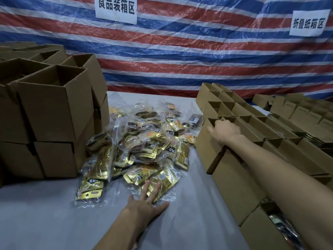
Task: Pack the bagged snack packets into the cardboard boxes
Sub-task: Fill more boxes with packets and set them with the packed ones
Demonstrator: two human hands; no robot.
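Packing table heaped with bagged snack packets, lying between stacked boxes and rows of open boxes.
The hands are well apart. The right hand grips the rim of one open box beside the pile. The left hand lies flat, fingers spread, on the closest bag. This looks like fetching a box to fill; next, draw it near and grasp that bag.

A grey-sheeted table bears a heap of bagged snack packets in the middle, stacked cardboard boxes at nine o'clock, and rows of open cardboard boxes at three o'clock.
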